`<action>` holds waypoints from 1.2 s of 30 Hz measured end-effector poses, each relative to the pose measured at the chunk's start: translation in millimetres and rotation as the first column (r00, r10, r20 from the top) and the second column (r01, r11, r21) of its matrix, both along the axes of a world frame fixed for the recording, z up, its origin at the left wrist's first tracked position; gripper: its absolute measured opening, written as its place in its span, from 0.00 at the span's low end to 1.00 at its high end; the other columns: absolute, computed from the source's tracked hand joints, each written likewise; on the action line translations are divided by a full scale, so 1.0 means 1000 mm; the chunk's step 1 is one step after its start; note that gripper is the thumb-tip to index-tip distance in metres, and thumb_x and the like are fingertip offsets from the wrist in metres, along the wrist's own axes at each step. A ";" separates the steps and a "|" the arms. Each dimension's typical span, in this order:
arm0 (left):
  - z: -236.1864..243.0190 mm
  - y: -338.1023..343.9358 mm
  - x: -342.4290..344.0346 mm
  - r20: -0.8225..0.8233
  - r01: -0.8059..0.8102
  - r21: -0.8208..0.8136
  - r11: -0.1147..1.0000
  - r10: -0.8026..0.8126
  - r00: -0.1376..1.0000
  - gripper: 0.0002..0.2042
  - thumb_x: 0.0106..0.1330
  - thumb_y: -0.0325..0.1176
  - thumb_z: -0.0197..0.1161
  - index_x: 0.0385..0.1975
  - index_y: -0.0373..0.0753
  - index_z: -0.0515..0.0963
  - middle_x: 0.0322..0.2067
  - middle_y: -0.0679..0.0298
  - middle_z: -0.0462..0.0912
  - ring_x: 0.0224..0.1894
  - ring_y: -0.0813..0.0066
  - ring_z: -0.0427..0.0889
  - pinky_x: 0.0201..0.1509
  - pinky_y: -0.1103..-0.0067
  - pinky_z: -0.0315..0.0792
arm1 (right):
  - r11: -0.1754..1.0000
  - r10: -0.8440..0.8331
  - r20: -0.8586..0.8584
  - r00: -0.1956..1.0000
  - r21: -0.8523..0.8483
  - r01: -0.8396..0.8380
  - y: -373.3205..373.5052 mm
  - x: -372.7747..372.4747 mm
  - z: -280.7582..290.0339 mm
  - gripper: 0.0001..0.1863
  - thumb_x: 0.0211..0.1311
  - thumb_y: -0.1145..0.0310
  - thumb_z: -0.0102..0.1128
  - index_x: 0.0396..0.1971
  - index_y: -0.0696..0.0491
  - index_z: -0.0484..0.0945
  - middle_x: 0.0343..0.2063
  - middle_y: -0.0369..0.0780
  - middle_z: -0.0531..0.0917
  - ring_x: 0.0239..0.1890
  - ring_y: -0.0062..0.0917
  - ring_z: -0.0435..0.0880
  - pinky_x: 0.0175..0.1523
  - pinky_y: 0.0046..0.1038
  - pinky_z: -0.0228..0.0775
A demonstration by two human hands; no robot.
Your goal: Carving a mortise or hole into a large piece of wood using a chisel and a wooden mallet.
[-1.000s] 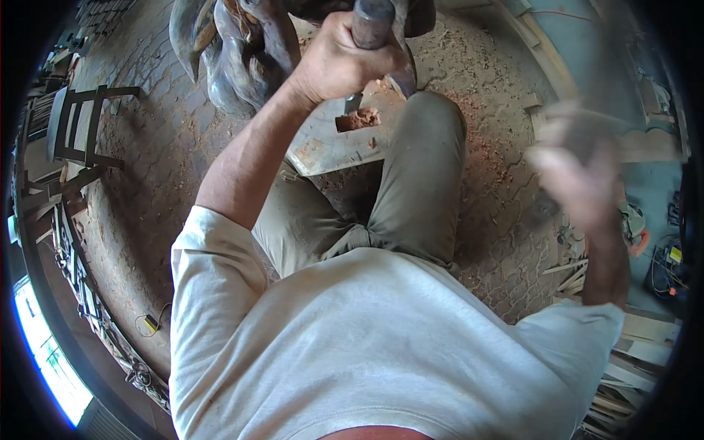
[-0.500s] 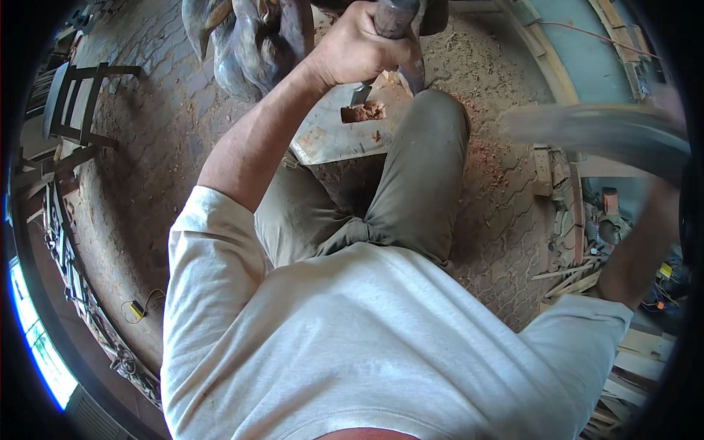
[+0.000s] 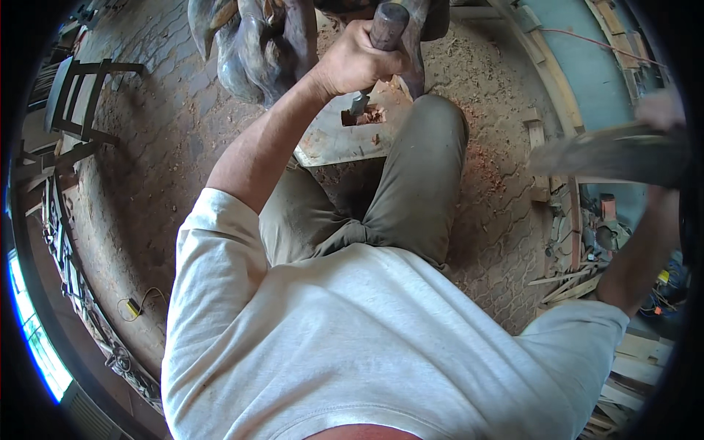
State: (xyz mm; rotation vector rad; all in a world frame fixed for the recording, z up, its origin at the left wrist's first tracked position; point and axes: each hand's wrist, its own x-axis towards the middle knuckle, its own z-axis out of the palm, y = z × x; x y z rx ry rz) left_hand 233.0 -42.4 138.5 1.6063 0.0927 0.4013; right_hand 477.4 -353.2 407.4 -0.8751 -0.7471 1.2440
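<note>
My left hand is closed around the dark, round handle of a chisel. Its metal blade points down into a rectangular hole in a pale wooden block, where reddish chips lie. The block sits between my knees. Out to the right, near the rim of the picture, my right hand is raised and holds a thick wooden mallet. The mallet and that hand are smeared by motion, and part of both is cut off by the dark rim.
A carved, polished wooden piece stands just beyond the block. Wood shavings cover the paved floor. At the left is a dark wooden stool frame; planks and offcuts lie along the right. A yellow object with a cord lies at the lower left.
The mallet has swung rightward and lower in the picture, away from the chisel. My left hand keeps its grip; the chisel blade now covers more of the hole's left part.
</note>
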 end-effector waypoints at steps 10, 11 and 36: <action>-0.048 -0.103 -0.061 0.355 0.022 0.526 0.850 -0.243 0.903 0.11 0.45 0.32 0.69 0.29 0.42 0.78 0.30 0.63 0.80 0.34 0.63 0.83 0.37 0.67 0.75 | 0.716 -0.016 0.678 0.735 -0.505 0.481 -0.024 -0.143 -0.200 0.14 0.57 0.70 0.71 0.42 0.56 0.78 0.28 0.34 0.81 0.30 0.18 0.80 0.38 0.25 0.73; -0.050 -0.118 -0.070 0.279 0.070 0.618 0.783 -0.301 0.912 0.13 0.43 0.34 0.70 0.28 0.43 0.76 0.29 0.64 0.79 0.34 0.61 0.82 0.36 0.65 0.74 | 0.697 -0.082 0.638 0.766 -0.513 0.501 -0.034 -0.153 -0.222 0.14 0.57 0.70 0.71 0.42 0.56 0.79 0.29 0.34 0.81 0.30 0.18 0.80 0.38 0.25 0.73; 0.021 -0.005 -0.033 0.078 -0.094 0.093 0.991 0.087 0.993 0.07 0.64 0.30 0.76 0.29 0.36 0.83 0.20 0.70 0.81 0.23 0.86 0.78 0.27 0.81 0.71 | 0.585 -0.301 0.595 0.745 -0.502 0.637 -0.067 -0.215 -0.320 0.25 0.61 0.66 0.71 0.55 0.62 0.78 0.45 0.39 0.85 0.46 0.23 0.82 0.55 0.28 0.75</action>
